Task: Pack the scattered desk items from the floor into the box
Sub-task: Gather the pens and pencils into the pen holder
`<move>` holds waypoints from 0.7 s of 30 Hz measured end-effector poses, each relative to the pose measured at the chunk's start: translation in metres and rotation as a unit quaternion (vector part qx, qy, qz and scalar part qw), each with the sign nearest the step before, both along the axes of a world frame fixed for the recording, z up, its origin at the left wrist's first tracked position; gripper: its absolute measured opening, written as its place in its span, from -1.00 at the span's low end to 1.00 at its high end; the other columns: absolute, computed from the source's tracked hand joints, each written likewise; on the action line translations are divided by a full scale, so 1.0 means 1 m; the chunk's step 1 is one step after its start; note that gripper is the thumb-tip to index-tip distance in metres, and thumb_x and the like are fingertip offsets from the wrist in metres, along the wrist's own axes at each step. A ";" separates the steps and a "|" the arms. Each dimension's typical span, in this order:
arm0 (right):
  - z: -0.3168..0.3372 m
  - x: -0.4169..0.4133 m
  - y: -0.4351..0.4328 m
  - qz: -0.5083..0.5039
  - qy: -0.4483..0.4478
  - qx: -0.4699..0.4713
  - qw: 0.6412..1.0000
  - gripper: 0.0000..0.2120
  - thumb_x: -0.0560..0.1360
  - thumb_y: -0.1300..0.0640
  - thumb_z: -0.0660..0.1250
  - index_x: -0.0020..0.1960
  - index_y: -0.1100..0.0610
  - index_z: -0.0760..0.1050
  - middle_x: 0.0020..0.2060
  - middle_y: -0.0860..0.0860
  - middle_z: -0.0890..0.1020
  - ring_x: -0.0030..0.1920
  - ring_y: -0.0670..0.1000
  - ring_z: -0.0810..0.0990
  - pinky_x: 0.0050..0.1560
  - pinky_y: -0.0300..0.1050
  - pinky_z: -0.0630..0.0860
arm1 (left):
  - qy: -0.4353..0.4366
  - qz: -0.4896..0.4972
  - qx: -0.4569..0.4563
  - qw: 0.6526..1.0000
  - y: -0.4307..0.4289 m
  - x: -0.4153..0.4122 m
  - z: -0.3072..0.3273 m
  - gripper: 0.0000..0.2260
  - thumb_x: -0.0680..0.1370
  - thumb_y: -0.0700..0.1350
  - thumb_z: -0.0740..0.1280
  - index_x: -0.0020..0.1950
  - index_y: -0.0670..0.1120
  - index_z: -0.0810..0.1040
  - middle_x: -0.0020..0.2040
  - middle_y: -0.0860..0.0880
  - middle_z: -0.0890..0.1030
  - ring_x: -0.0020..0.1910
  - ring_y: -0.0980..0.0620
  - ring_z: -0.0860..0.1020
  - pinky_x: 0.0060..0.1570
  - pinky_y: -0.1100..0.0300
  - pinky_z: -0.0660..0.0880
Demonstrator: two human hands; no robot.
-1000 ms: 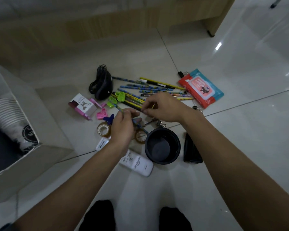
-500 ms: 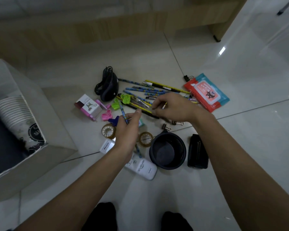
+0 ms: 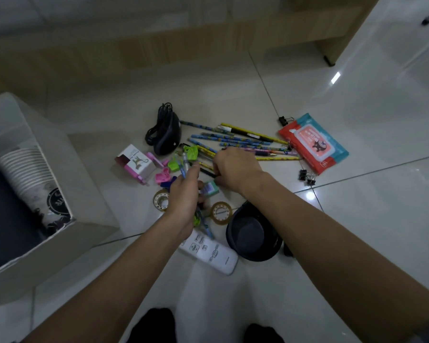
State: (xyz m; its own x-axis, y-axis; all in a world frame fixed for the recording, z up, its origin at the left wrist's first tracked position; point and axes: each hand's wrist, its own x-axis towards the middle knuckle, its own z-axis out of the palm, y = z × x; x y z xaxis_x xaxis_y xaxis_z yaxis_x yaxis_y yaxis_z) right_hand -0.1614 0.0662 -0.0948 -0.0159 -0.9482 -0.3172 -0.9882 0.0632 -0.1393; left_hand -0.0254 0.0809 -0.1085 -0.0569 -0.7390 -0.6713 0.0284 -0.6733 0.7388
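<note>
Nearest the camera, two dark shoe tips [image 3: 156, 325] at the bottom edge, on pale glossy floor tile [image 3: 369, 231]. Just beyond, a white remote control [image 3: 213, 256] lies flat, partly under the left wrist; beside it on the right a black round cup [image 3: 253, 233] stands open end up. Left hand [image 3: 183, 201] curled around a bundle of pens [image 3: 182, 167], blue and green ends sticking out above the thumb and more ends below the palm. Two tape rolls flank that hand: one to its left [image 3: 161, 200], one to its right [image 3: 221, 212]. A small green eraser [image 3: 209, 188] sits between the two hands. Right hand [image 3: 235, 169] palm down, fingers bent onto the pencil pile; fingertips hidden, so cannot tell whether it pinches anything. Loose pencils [image 3: 245, 142] fan out beyond it, touching and crossing. Left of these: green clips [image 3: 191, 153], a pink clip [image 3: 162, 175], a small pink-and-white carton [image 3: 135, 163], a black mouse with coiled cable [image 3: 165, 134]. Far right: red wet-wipe packet [image 3: 312, 143], black binder clips [image 3: 306, 177] near its corners. The box [image 3: 67, 154] stands open at far left, well apart from the pile, with a stack of paper cups [image 3: 27, 177] lying inside.
</note>
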 end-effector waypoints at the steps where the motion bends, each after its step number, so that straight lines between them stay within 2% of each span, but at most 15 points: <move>1: 0.000 0.003 -0.001 0.014 0.017 -0.002 1.000 -0.75 0.48 0.07 0.45 0.11 0.14 0.56 0.07 0.15 0.61 0.08 0.18 0.61 -0.17 -0.06 0.40 | -0.018 -0.008 -0.008 1.000 0.000 0.000 0.001 -0.73 0.60 0.17 0.26 -0.10 -0.02 0.48 -0.37 0.05 0.43 -0.60 0.14 0.37 -0.53 0.24 0.35; 4: 0.004 0.001 0.002 0.018 0.005 0.035 0.999 -0.66 0.45 -0.04 0.47 0.11 0.15 0.54 0.01 0.12 0.56 0.06 0.16 0.60 -0.15 -0.07 0.43 | -0.052 -0.021 -0.024 0.998 0.000 0.002 0.001 -0.70 0.63 0.19 0.20 -0.10 -0.02 0.49 -0.33 0.05 0.45 -0.50 0.11 0.37 -0.51 0.23 0.33; 6: 0.012 -0.014 0.006 -0.009 -0.038 0.070 0.997 -0.72 0.42 -0.07 0.48 -0.03 0.11 0.56 -0.11 0.03 0.60 -0.04 0.10 0.63 -0.13 -0.06 0.55 | -0.060 -0.022 -0.031 0.997 0.001 0.002 0.001 -0.71 0.65 0.14 0.18 0.08 -0.07 0.52 -0.24 0.03 0.48 -0.48 0.11 0.36 -0.51 0.24 0.34; 8: 0.024 -0.032 0.009 -0.049 -0.120 0.083 0.988 -0.83 0.40 -0.04 0.50 -0.18 0.06 0.63 -0.21 -0.04 0.69 -0.15 -0.01 0.66 -0.13 -0.05 0.61 | -0.067 -0.022 -0.035 0.997 0.003 0.002 0.004 -0.67 0.62 0.16 0.24 0.22 -0.05 0.48 -0.13 0.02 0.51 -0.43 0.11 0.37 -0.49 0.25 0.35; 10: 0.037 -0.043 0.012 -0.062 -0.225 0.087 0.969 -0.90 0.38 0.00 0.52 -0.26 -0.01 0.67 -0.33 -0.16 0.69 -0.26 -0.19 0.64 -0.24 -0.19 0.56 | -0.060 -0.024 -0.043 0.997 0.005 -0.001 0.007 -0.53 0.53 0.26 0.32 0.29 -0.03 0.44 0.00 0.00 0.54 -0.32 0.07 0.43 -0.40 0.22 0.38; 11: 0.042 -0.044 0.014 -0.055 -0.270 0.097 0.956 -0.92 0.38 0.01 0.53 -0.26 -0.03 0.69 -0.36 -0.20 0.68 -0.32 -0.25 0.62 -0.29 -0.27 0.52 | -0.059 -0.029 -0.050 0.997 0.005 -0.004 0.009 -0.46 0.52 0.28 0.31 0.34 -0.05 0.43 0.09 -0.05 0.55 -0.23 0.02 0.51 -0.34 0.20 0.41; 12: 0.046 -0.043 0.015 -0.046 -0.305 0.112 0.945 -0.94 0.39 0.01 0.53 -0.23 -0.03 0.70 -0.35 -0.21 0.69 -0.34 -0.25 0.61 -0.32 -0.33 0.50 | -0.061 -0.034 -0.057 0.996 0.005 -0.008 0.010 -0.42 0.54 0.28 0.29 0.40 -0.09 0.41 0.22 -0.10 0.54 -0.06 -0.09 0.58 -0.25 0.15 0.47; 13: 0.046 -0.041 0.016 -0.043 -0.331 0.125 0.934 -0.96 0.42 0.03 0.52 -0.20 -0.03 0.72 -0.32 -0.19 0.71 -0.34 -0.23 0.63 -0.32 -0.33 0.51 | -0.065 -0.037 -0.060 0.995 0.004 -0.011 0.010 -0.43 0.58 0.26 0.24 0.43 -0.11 0.40 0.30 -0.14 0.52 0.15 -0.19 0.57 -0.10 0.06 0.52; 14: 0.044 -0.039 0.016 -0.051 -0.349 0.123 0.928 -0.95 0.45 0.07 0.49 -0.17 -0.01 0.73 -0.29 -0.14 0.73 -0.34 -0.20 0.63 -0.30 -0.31 0.52 | -0.068 -0.036 -0.058 0.995 0.004 -0.014 0.012 -0.47 0.61 0.23 0.19 0.41 -0.12 0.42 0.31 -0.14 0.53 0.28 -0.23 0.51 0.10 -0.05 0.54; 15: 0.039 -0.038 0.014 -0.072 -0.357 0.101 0.926 -0.93 0.48 0.10 0.47 -0.14 0.02 0.73 -0.27 -0.09 0.74 -0.33 -0.17 0.63 -0.27 -0.26 0.54 | -0.075 -0.031 -0.055 0.995 0.003 -0.016 0.013 -0.51 0.63 0.21 0.15 0.38 -0.12 0.45 0.26 -0.13 0.55 0.31 -0.21 0.49 0.20 -0.10 0.50; 16: 0.034 -0.036 0.013 -0.100 -0.347 0.063 0.930 -0.91 0.50 0.11 0.45 -0.11 0.06 0.73 -0.26 -0.07 0.73 -0.31 -0.17 0.63 -0.24 -0.20 0.55 | -0.079 -0.023 -0.054 0.995 0.002 -0.016 0.015 -0.55 0.64 0.20 0.13 0.31 -0.11 0.49 0.19 -0.12 0.58 0.23 -0.17 0.54 0.19 -0.09 0.50; 17: 0.027 -0.036 0.010 -0.119 -0.315 0.025 0.941 -0.90 0.50 0.11 0.44 -0.09 0.09 0.73 -0.24 -0.06 0.72 -0.27 -0.15 0.63 -0.18 -0.13 0.58 | -0.076 -0.012 -0.056 0.995 0.001 -0.015 0.016 -0.58 0.65 0.20 0.12 0.20 -0.10 0.53 0.06 -0.10 0.59 0.06 -0.10 0.58 0.06 -0.02 0.52; 19: 0.016 -0.029 0.006 -0.094 -0.195 0.005 0.976 -0.84 0.49 0.02 0.47 -0.04 0.09 0.71 -0.14 -0.01 0.71 -0.13 -0.04 0.65 -0.05 -0.03 0.62 | -0.065 0.018 -0.061 0.996 -0.001 -0.011 0.015 -0.65 0.66 0.18 0.14 0.02 -0.07 0.51 -0.19 -0.03 0.50 -0.26 0.02 0.48 -0.19 0.08 0.46; 21: 0.008 -0.019 0.004 -0.041 -0.070 0.037 0.996 -0.76 0.45 -0.06 0.49 0.02 0.06 0.66 -0.02 0.05 0.67 -0.02 0.09 0.64 0.01 0.01 0.60 | -0.030 0.049 -0.047 0.997 -0.002 -0.006 0.015 -0.69 0.67 0.13 0.17 0.06 -0.10 0.48 -0.26 -0.01 0.43 -0.35 0.06 0.46 -0.24 0.10 0.52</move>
